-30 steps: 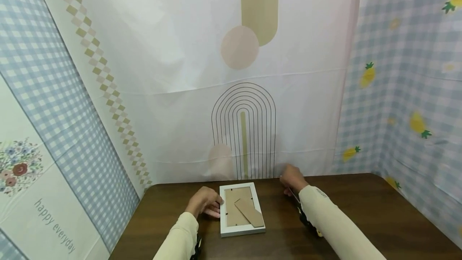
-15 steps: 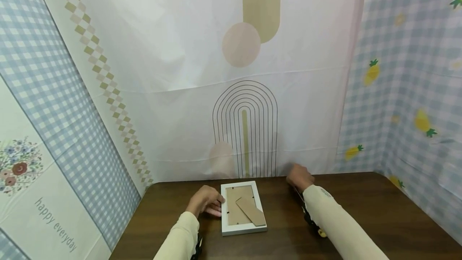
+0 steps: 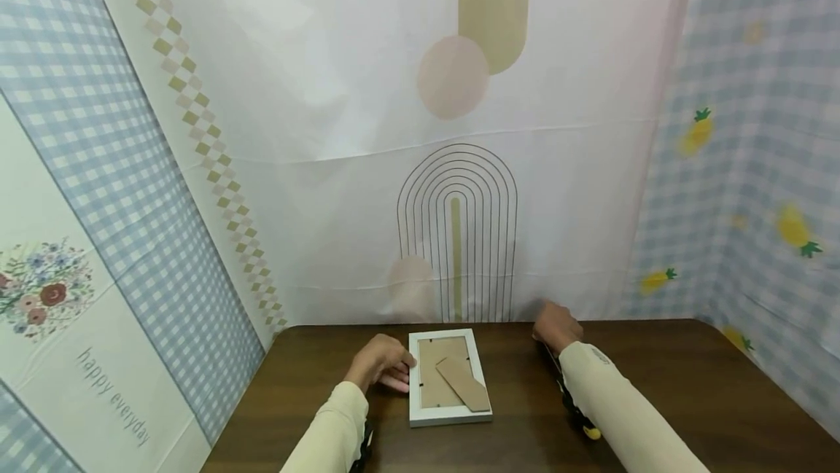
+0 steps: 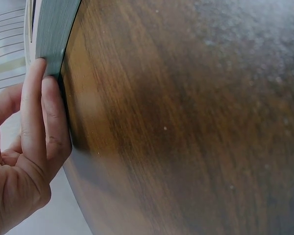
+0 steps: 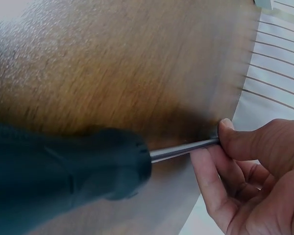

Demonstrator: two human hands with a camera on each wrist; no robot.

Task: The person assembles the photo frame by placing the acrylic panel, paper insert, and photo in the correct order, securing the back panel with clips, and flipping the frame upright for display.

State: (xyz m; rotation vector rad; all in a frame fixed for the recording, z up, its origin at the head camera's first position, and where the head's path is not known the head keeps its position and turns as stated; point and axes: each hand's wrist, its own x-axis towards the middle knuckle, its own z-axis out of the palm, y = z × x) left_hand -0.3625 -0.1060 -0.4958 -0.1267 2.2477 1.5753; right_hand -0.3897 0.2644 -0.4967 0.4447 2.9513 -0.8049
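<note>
A white picture frame (image 3: 450, 378) lies face down on the brown wooden table, its tan backing and slanted stand leg facing up. My left hand (image 3: 383, 362) is at the frame's left edge. In the left wrist view, the mostly straight fingers (image 4: 33, 117) touch the frame's side (image 4: 54, 34). Over the table's back edge, my right hand (image 3: 558, 327) pinches a screwdriver by its metal shaft (image 5: 179, 151), between thumb and fingertips. Its thick dark handle (image 5: 88, 166) points back towards the wrist; the tip is hidden by the fingers.
The brown table (image 3: 656, 385) ends at a white printed cloth (image 3: 354, 240) hanging behind it. Checked cloths (image 3: 735, 189) hang at both sides. Dark gear with a yellow part (image 3: 580, 418) shows under the right forearm.
The head view has turned a little left, so everything sits further right. My right hand has shifted slightly right, away from the picture frame; the left hand stays at its edge.
</note>
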